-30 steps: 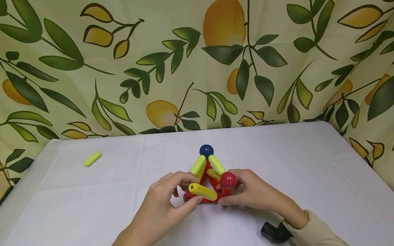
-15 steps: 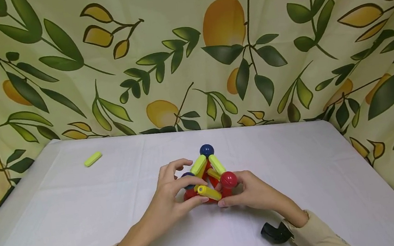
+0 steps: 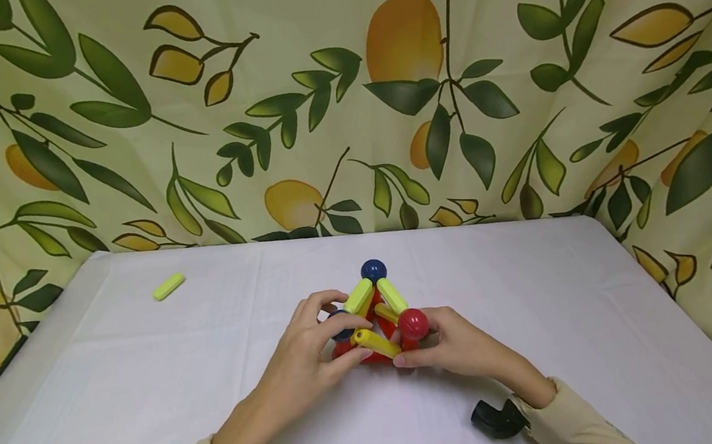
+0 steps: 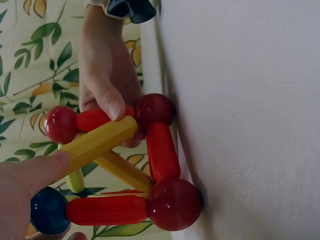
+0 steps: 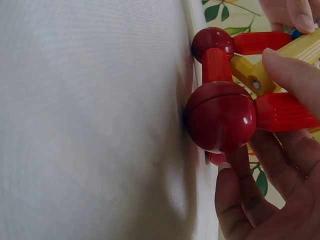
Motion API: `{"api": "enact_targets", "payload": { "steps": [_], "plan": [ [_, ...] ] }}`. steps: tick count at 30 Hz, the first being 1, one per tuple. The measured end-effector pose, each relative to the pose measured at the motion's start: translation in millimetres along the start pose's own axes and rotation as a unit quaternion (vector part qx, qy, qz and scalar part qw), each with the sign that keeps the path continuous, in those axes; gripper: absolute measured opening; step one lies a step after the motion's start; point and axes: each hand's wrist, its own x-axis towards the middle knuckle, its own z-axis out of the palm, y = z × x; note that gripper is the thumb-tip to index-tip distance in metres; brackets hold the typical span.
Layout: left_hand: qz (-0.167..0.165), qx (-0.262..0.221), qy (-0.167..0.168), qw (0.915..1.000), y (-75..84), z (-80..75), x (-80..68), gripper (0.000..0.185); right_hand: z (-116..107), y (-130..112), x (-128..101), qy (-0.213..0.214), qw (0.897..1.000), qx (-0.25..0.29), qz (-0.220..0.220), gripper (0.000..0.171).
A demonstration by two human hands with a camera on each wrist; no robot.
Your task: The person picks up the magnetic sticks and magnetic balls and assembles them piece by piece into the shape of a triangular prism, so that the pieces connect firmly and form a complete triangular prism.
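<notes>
A frame of magnetic sticks and balls [image 3: 392,297] stands on the table, with red sticks below and pale green ones at the top. My left hand [image 3: 301,351] pinches a yellow stick [image 3: 377,343] between thumb and fingers, slanting across the frame's front. In the left wrist view, this stick's far end overlaps a red upright [image 4: 95,119] close to the lower red ball [image 4: 155,109]. My right hand [image 3: 460,339] grips that upright, its thumb beside the stick's end. Above it sits a red ball [image 3: 413,324]. A blue ball [image 3: 340,325] is partly covered by my left fingers.
A loose pale green stick [image 3: 169,286] lies at the back left of the white table [image 3: 118,399]. Behind the table hangs a leaf-patterned cloth [image 3: 315,108]. Black wrist mounts [image 3: 500,417] sit low by both sleeves.
My left hand has moved right, bringing the yellow stick's far end down toward the right hand. The left blue ball has come into view. The right hand stays nearly still.
</notes>
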Motion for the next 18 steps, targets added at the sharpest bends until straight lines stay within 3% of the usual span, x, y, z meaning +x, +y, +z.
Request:
{"api": "enact_targets", "payload": {
  "steps": [5, 12, 18],
  "plan": [
    [0.01, -0.002, 0.0, 1.0, -2.4, -1.8, 1.1, 0.032, 0, -1, 0, 0.009, 1.0, -0.015, 0.01, 0.023],
    [0.027, -0.046, 0.0, 0.9986, -8.1, -6.9, 1.5, 0.036, 1, -2, 0, 0.007, 1.0, -0.011, 0.019, 0.024],
    [0.036, -0.056, -0.022, 0.9975, -14.5, -15.2, 2.9, 0.042, 1, -2, 1, 0.012, 0.999, -0.035, 0.011, 0.024]
  ]
}}
